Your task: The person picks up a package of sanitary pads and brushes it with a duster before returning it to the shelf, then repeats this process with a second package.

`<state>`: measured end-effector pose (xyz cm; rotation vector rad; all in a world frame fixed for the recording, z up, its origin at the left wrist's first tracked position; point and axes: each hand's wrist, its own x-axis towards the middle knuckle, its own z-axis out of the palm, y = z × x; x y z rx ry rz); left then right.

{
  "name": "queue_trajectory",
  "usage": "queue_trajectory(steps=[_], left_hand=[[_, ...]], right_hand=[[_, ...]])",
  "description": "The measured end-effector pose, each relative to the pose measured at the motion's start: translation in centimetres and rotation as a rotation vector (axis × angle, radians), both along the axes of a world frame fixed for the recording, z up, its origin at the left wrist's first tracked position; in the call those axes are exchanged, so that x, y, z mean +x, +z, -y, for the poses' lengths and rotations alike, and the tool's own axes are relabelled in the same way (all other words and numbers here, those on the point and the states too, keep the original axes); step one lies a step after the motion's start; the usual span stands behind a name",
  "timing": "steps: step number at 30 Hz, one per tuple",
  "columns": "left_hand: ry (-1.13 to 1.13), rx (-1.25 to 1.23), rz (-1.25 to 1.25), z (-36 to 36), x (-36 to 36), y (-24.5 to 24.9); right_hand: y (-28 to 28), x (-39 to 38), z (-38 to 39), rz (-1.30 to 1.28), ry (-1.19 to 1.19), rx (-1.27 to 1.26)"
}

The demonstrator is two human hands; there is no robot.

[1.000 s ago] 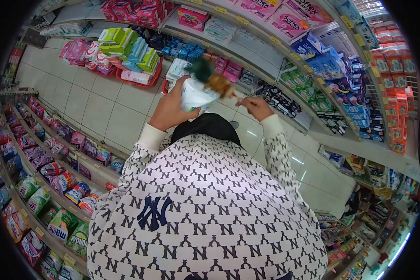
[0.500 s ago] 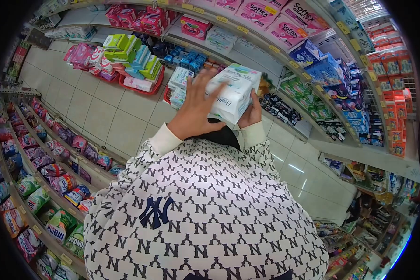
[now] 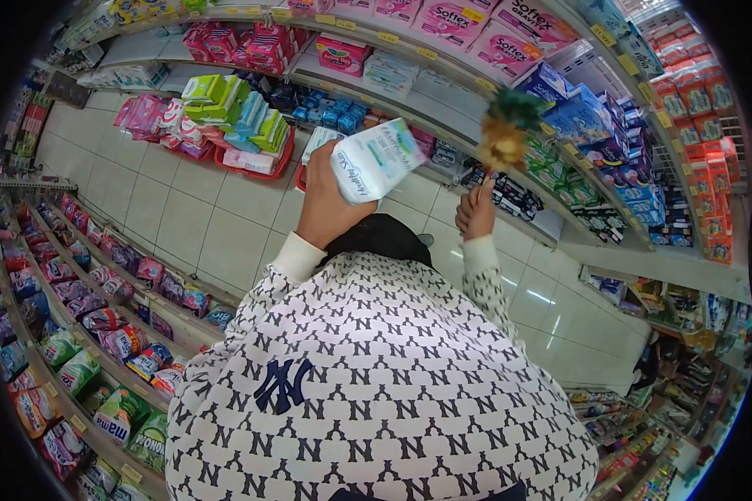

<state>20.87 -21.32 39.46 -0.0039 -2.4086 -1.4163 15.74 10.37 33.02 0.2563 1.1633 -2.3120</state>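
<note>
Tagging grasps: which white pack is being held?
The pack lettered "Healthy", gripped by the left hand; no hand holds the other white packs.

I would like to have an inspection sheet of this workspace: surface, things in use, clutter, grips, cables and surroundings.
Surface: pale tiled floor.
Job's things: white pack, print showing; duster, green and brown, blurred.
Clutter: red basket on the floor, heaped with coloured packs.
Left grip: holds the white pack by its left side.
Right grip: closed around the duster's lower end.
Cables: nothing seen.
Surroundings: stocked shelves on both sides.
</note>
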Motion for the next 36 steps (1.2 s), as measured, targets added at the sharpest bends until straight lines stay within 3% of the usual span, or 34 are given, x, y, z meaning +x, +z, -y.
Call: queue_trajectory(steps=[3,6,7,8,10,13,16,17,20,21,24,25,27,29,32,33,36], left_hand=[[-0.007,-0.127,-0.034,1.8,1.1,-1.0],[-0.061,-0.162,-0.087,2.2,1.7,-1.1],[-0.070,-0.169,-0.094,2.2,1.8,-1.0],[-0.078,-0.174,-0.098,2.1,2.0,-0.9],[-0.085,-0.174,-0.126,1.9,2.0,-0.7],[-0.091,-0.170,-0.150,2.4,2.0,-1.1],[-0.118,-0.236,-0.148,2.2,1.4,-0.6],[-0.139,-0.235,-0.140,2.1,1.3,-0.3],[-0.199,-0.214,-0.133,1.8,0.9,-0.2],[-0.219,-0.226,-0.115,1.8,0.8,0.0],[-0.293,-0.273,-0.096,2.6,0.4,-1.1],[-0.333,-0.420,-0.104,3.1,0.4,-0.9],[-0.430,-0.706,-0.123,3.6,-0.3,-0.6],[-0.517,-0.808,-0.129,4.2,-0.9,-0.8],[-0.605,-0.912,-0.157,5.3,-1.1,-1.3],[-0.621,-0.929,-0.156,5.5,-1.2,-1.1],[-0.630,-0.924,-0.183,5.3,-1.3,-0.8]], right_hand=[[0.6,4.4,2.3,-0.669,0.160,0.935],[3.0,4.6,3.1,-0.694,0.460,1.185],[1.0,4.2,2.7,-0.522,0.308,1.176],[-2.9,3.3,0.7,-0.557,0.214,1.275],[-1.3,1.8,-0.3,-0.373,0.231,1.437],[-0.5,2.6,0.5,-0.354,-0.023,0.956],[0.8,5.2,4.1,-0.656,0.103,0.926],[2.5,4.8,4.5,-0.668,0.363,1.105],[-7.2,3.1,3.5,-0.449,0.007,1.008],[-7.0,2.3,3.0,-0.337,0.004,1.126],[-5.1,1.5,2.1,-0.211,-0.026,1.107],[-2.9,1.3,2.2,-0.140,0.065,1.078],[0.8,1.7,3.3,-0.379,0.138,0.996],[3.6,1.6,4.4,-0.581,0.254,0.946],[4.7,1.4,5.9,-0.704,0.403,0.984],[6.9,0.8,6.8,-0.582,0.543,1.165],[-1.4,-2.5,3.2,-0.714,0.424,1.346]])
